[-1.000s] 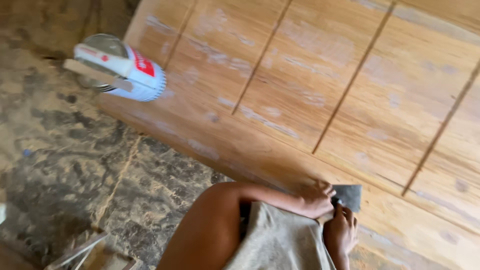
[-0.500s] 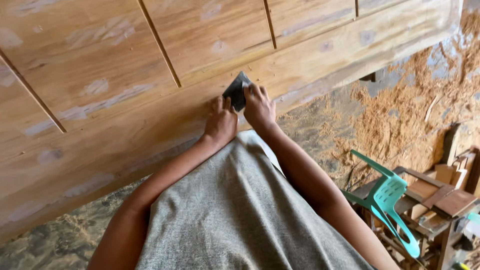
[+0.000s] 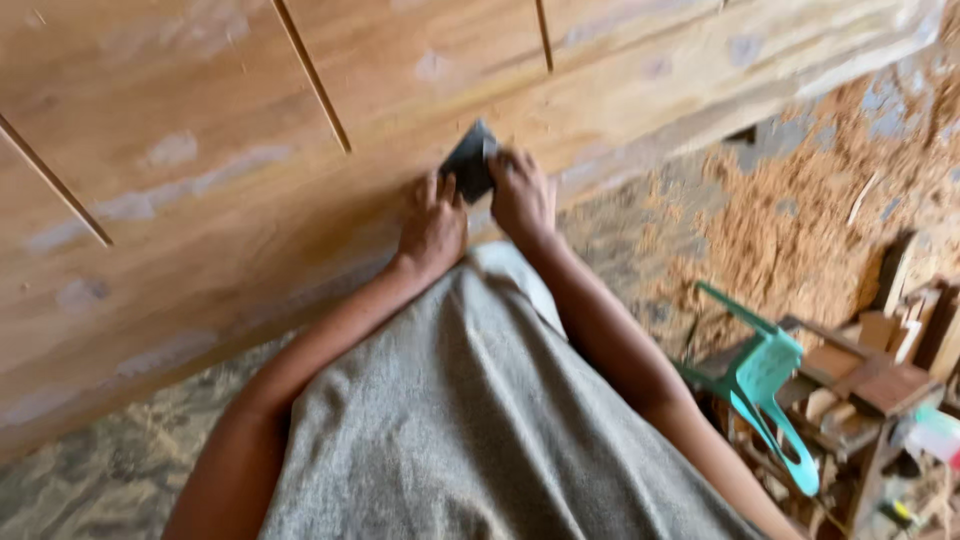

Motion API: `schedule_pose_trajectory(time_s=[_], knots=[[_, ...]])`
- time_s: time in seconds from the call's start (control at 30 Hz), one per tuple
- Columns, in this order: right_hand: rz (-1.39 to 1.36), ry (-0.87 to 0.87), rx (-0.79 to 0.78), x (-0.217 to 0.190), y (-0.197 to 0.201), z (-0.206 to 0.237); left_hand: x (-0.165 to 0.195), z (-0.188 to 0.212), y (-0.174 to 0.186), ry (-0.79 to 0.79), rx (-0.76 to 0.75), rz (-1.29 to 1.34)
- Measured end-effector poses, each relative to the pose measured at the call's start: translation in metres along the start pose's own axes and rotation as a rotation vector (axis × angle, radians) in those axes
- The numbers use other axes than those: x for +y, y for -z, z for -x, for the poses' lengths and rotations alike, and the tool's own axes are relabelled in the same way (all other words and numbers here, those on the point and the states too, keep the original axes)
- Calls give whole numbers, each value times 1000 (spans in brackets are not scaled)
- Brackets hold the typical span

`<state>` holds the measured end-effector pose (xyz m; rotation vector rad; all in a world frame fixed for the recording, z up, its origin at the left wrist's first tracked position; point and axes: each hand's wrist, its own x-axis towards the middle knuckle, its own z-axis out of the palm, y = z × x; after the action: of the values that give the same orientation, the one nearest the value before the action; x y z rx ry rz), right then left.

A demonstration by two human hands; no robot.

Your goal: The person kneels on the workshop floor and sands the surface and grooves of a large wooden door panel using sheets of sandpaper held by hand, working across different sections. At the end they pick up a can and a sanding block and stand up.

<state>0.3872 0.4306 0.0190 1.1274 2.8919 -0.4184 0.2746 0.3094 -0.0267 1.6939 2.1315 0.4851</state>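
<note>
Both my left hand [image 3: 432, 222] and right hand [image 3: 522, 197] clamp the dark scraper [image 3: 470, 160] at twelve o'clock; tilting it could gouge the wooden panel [image 3: 200, 150].

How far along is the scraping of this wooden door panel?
Done: pale filler patches already sit on the wooden panel. In hand: the left hand and right hand press a dark flat scraper on the lower rail. Left: blotchy patches remain along that rail.
</note>
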Motion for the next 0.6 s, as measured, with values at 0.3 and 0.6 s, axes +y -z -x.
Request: schedule_pose_trajectory(time_s=[0.3,0.6], knots=[[-12,-237,-301,13,0,15,3,5,-5,-20,-40,-95],[-151,-4,-145,-33,-8,26,-3,-5,-13,310,144,511]])
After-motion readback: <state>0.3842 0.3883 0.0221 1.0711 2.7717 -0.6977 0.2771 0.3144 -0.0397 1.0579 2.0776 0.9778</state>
